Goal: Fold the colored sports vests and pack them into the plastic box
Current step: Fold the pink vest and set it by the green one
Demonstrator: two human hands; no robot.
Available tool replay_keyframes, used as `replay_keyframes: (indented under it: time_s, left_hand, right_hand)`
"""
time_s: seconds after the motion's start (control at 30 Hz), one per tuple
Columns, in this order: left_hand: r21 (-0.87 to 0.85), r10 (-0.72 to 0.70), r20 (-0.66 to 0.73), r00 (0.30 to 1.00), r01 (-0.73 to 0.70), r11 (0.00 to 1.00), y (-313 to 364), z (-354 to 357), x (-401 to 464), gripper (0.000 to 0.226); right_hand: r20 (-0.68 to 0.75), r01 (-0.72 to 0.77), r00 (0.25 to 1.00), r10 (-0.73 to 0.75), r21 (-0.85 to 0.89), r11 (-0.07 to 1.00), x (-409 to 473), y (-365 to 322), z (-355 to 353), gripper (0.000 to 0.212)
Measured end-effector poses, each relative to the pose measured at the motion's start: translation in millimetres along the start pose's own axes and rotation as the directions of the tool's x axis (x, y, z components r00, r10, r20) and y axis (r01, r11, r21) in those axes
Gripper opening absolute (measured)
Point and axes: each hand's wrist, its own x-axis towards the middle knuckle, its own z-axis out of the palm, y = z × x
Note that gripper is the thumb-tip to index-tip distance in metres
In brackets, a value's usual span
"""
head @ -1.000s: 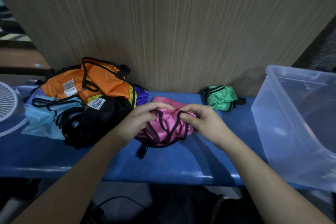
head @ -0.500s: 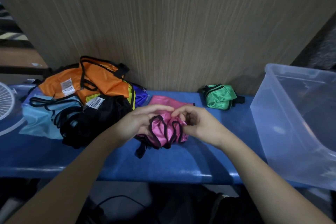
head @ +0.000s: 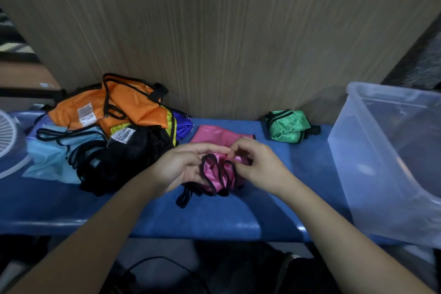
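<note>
1. Fingers (head: 235, 166) of the right hand (head: 259, 167) are curled and pinched onto the bunched top of the pink vest (head: 218, 172), and the left hand (head: 185, 166) cups the same bundle from the other side, its fingers bent round the fabric with the thumb arched over the top.
2. Hard to see: the fingertips of both hands sink into the folds, so exactly which edge each one grips cannot be told; the lower part of the vest is covered by the hands, with only black trim loops poking out towards the viewer.
3. Both forearms come up from the bottom of the view, angled inwards, and the hands meet knuckle to knuckle over the blue table (head: 214, 219).
4. Beyond the fingers, a flat pink flap of the vest lies on the table towards the wooden panel (head: 226, 31).
5. Left of the fingers: a heap of unfolded vests (head: 107, 136) in orange, light blue, black, with yellow and purple edges showing.
6. Right of the fingers and further back: a folded green vest (head: 287, 125), well apart from the hands.
7. Far right: the clear plastic box (head: 381, 162), cut off by the edge of the view; its inside is hard to make out through the walls.
</note>
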Motion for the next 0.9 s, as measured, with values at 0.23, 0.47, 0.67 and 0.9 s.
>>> replay_keyframes:
  time_s: [0.23, 0.47, 0.67, 0.9]
  left_hand:
    - [0.277, 0.118, -0.072, 0.99, -0.094, 0.956, -0.5, 9.9, -1.2, 0.071]
    - [0.489, 0.221, -0.118, 0.968, -0.137, 0.862, -4.2, 13.5, 1.7, 0.033]
    - [0.589, 0.281, -0.087, 0.956, -0.178, 0.788, -8.2, 5.0, 3.0, 0.027]
    - [0.868, 0.544, 0.042, 0.838, -0.3, 0.395, -2.7, 2.9, 2.1, 0.013]
  right_hand:
    - [-0.024, 0.008, 1.0, -0.008, 0.011, 1.0, 0.0, -0.2, 3.2, 0.015]
    - [0.007, -0.013, 1.0, 0.013, -0.024, 1.0, -1.3, -2.0, 5.6, 0.015]
    - [0.074, -0.015, 0.997, 0.02, -0.057, 0.998, -3.0, -9.2, 1.2, 0.017]
    - [-0.031, -0.085, 0.996, 0.085, -0.028, 0.996, -4.2, -12.9, -8.0, 0.024]
